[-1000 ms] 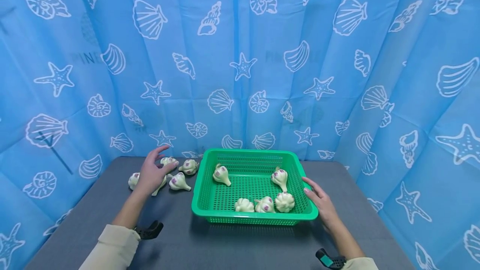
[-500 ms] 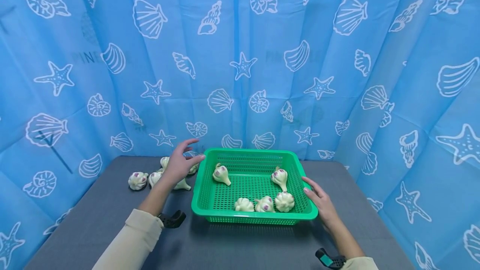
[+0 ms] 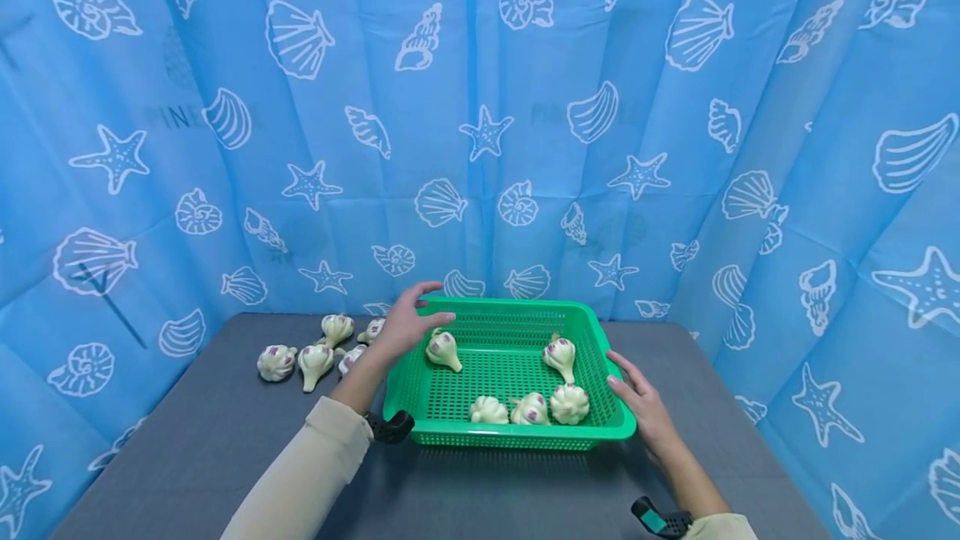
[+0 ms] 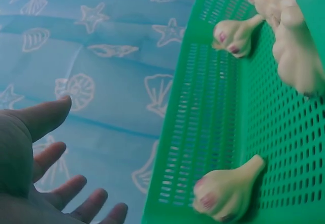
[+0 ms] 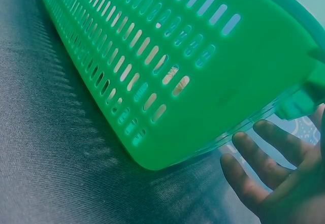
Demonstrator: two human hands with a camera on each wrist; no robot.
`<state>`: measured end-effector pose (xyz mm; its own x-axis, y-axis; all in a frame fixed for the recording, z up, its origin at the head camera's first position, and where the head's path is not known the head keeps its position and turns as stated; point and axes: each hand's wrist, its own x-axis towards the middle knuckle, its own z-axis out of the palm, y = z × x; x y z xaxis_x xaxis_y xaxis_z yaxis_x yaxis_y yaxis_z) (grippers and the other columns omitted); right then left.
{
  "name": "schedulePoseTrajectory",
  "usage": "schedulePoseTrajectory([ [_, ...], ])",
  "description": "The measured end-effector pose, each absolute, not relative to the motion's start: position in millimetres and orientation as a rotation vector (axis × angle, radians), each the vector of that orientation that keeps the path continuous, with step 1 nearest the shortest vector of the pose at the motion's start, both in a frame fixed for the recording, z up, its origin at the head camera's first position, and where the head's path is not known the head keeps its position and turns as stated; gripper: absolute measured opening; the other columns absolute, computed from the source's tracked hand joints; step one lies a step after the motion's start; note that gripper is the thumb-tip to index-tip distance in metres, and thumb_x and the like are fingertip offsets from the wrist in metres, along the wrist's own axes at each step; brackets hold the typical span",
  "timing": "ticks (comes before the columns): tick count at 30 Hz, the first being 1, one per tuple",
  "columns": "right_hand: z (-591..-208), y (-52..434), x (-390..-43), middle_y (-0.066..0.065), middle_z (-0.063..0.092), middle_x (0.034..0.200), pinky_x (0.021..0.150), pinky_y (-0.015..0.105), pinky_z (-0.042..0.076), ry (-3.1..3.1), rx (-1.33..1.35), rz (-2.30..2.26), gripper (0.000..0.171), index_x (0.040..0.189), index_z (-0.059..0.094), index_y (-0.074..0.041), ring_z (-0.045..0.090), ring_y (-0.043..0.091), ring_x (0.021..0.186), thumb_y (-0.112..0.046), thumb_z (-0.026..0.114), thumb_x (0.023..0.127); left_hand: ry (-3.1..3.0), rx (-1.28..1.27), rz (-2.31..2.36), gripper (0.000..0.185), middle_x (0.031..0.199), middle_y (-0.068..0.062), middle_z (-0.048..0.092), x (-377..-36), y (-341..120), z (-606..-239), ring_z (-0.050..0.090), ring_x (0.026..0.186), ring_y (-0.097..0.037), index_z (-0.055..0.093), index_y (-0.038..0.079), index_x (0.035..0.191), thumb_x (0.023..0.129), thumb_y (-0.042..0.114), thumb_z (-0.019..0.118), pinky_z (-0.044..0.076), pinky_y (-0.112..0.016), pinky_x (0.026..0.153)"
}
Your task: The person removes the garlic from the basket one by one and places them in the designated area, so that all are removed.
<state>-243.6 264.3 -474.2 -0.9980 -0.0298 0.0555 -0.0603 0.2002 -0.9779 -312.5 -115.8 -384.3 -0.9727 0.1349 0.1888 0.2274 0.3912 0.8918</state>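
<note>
A green perforated plastic basket (image 3: 517,432) sits on the table with several garlic bulbs in it. One garlic bulb (image 3: 444,350) lies at its back left, another bulb (image 3: 559,358) toward the right, and several more along the front side. My left hand (image 3: 405,327) hovers over the basket's left rim, fingers extended and holding nothing; in the left wrist view its spread fingertips (image 4: 76,183) show beside the basket wall. My right hand (image 3: 648,415) is at the right rim, thumb and forefinger on its edge. The right wrist view shows its other fingers (image 5: 261,158) loosely spread beside the basket.
Left of the basket, several more bulbs lie on the grey table (image 3: 465,498), among them a bulb (image 3: 276,362) farthest left and a bulb (image 3: 316,365) beside it. My left forearm partly hides this group. A blue shell-print curtain (image 3: 480,148) stands behind.
My left hand has moved right, from above the loose garlic bulbs to over the basket's left rim, empty throughout. The right hand has stayed at the right rim, and the basket has not moved.
</note>
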Motion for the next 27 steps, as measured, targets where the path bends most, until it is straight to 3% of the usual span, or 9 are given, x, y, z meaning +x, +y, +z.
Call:
schedulePoseTrajectory([
  [6, -473.2, 265.2, -244.4, 0.026, 0.033, 0.149, 0.076, 0.029, 0.055, -2.415, 0.070, 1.969, 0.059, 0.155, 0.024, -0.014, 0.063, 0.024, 0.106, -0.031, 0.048, 0.104, -2.600, -0.289, -1.658, 0.061, 0.150, -0.013, 0.038, -321.0, -105.7, -392.6, 0.037, 0.132, -0.043, 0.049, 0.014, 0.141, 0.087, 0.022, 0.075, 0.042, -0.057, 0.096],
  [11, -473.0, 265.0, -244.7, 0.026, 0.034, 0.148, 0.076, 0.031, 0.056, -2.412, 0.057, 1.980, 0.059, 0.155, 0.024, -0.014, 0.065, 0.026, 0.104, -0.031, 0.048, 0.104, -2.624, -0.270, -1.736, 0.062, 0.150, -0.019, 0.035, -330.3, -101.4, -402.5, 0.058, 0.098, -0.046, 0.046, 0.014, 0.144, 0.088, 0.020, 0.074, 0.053, -0.055, 0.072],
  [14, -472.8, 264.9, -244.3, 0.027, 0.034, 0.148, 0.076, 0.031, 0.056, -2.407, 0.057, 1.993, 0.059, 0.155, 0.024, -0.014, 0.064, 0.026, 0.105, -0.031, 0.048, 0.104, -2.642, -0.274, -1.736, 0.064, 0.149, -0.022, 0.035, -335.1, -99.2, -407.0, 0.058, 0.079, -0.050, 0.045, 0.012, 0.145, 0.089, 0.020, 0.074, 0.053, -0.055, 0.063],
  [18, -472.3, 265.0, -243.9, 0.027, 0.033, 0.148, 0.076, 0.030, 0.056, -2.406, 0.058, 2.002, 0.060, 0.155, 0.023, -0.013, 0.064, 0.025, 0.106, -0.031, 0.048, 0.104, -2.690, -0.268, -1.641, 0.064, 0.149, -0.019, 0.038, -339.8, -96.0, -409.7, 0.058, 0.101, -0.045, 0.047, 0.011, 0.143, 0.087, 0.022, 0.075, 0.052, -0.050, 0.074],
  [21, -471.9, 264.9, -243.7, 0.028, 0.035, 0.147, 0.075, 0.030, 0.056, -2.406, 0.046, 2.003, 0.060, 0.155, 0.023, -0.013, 0.065, 0.024, 0.102, -0.032, 0.049, 0.104, -2.748, -0.263, -1.575, 0.062, 0.149, -0.017, 0.038, -343.1, -93.1, -410.4, 0.048, 0.124, -0.038, 0.048, 0.011, 0.143, 0.088, 0.021, 0.075, 0.048, -0.049, 0.087],
  [27, -472.3, 263.4, -243.8, 0.026, 0.033, 0.149, 0.076, 0.028, 0.054, -2.407, 0.064, 1.972, 0.058, 0.154, 0.027, -0.013, 0.062, 0.024, 0.108, -0.030, 0.049, 0.103, -2.901, -0.257, -1.471, 0.061, 0.148, -0.020, 0.038, -349.1, -87.7, -411.8, 0.043, 0.128, -0.041, 0.046, 0.008, 0.143, 0.089, 0.021, 0.072, 0.045, -0.053, 0.093],
])
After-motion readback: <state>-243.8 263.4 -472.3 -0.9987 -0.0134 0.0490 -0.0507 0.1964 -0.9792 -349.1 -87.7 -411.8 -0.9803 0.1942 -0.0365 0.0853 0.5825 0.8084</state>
